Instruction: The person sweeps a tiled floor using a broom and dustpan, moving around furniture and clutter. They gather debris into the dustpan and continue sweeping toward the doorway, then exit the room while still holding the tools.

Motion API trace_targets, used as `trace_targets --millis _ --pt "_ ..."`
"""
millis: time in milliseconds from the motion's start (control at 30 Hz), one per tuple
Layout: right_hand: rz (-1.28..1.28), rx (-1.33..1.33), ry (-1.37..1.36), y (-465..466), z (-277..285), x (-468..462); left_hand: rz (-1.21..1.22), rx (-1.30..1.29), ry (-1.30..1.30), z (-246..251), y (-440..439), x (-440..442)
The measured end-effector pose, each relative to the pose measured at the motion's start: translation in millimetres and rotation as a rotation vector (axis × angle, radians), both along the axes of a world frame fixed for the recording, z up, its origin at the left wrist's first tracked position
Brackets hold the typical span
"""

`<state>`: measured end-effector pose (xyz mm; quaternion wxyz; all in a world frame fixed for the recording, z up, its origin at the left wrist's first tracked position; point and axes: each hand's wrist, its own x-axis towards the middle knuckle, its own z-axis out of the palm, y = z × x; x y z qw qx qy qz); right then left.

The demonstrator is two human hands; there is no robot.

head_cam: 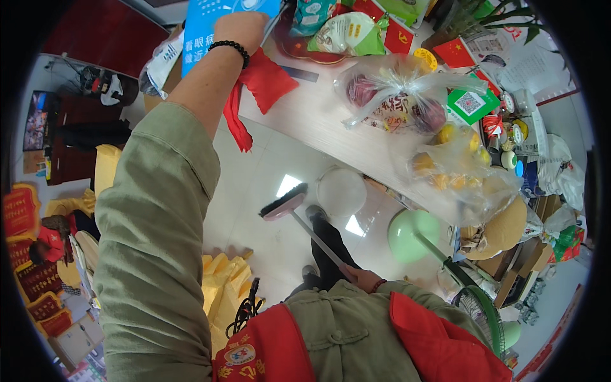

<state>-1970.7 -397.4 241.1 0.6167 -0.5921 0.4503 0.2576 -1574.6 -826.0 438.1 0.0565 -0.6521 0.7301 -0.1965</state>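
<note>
My left hand [241, 32] is stretched far forward, over a blue paper bag or board [198, 52] with white writing at the table's end. Its fingers face away from me, so I cannot see whether it grips anything. A red cloth [267, 83] with hanging strips lies over the table edge beside the wrist. My right hand [365, 279] is closed around the handle of a broom [317, 238], close to my body. The broom's pink head [285, 204] with dark bristles is low over the tiled floor [258, 167], ahead of my feet.
A pale table [305, 114] carries bagged fruit [396, 102], yellow fruit in plastic [444, 167], snack packs [348, 33] and small flags. A white round stool or bucket [341, 191], a green fan stand [414, 236] and a yellow-covered chair [222, 281] stand nearby. Someone in red [50, 246] is at far left.
</note>
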Motion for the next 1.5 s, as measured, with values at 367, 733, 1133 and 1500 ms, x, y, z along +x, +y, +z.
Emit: trace_targets --millis 367,733,1133,1500 --pt "0.039 0.075 0.071 -38.1 6.5 2.2 0.016 0.28 0.403 -64.8 0.4 5.6" --pt "-0.078 -0.132 0.048 -49.2 40.0 10.3 -0.307 0.008 0.722 -60.9 125.9 52.0" --pt "-0.814 0.344 0.039 -20.7 14.6 61.1 0.472 0.301 0.974 -87.4 495.7 64.7" --pt "-0.451 0.074 0.037 164.0 -15.1 32.5 0.617 0.296 0.67 -93.4 730.0 85.8"
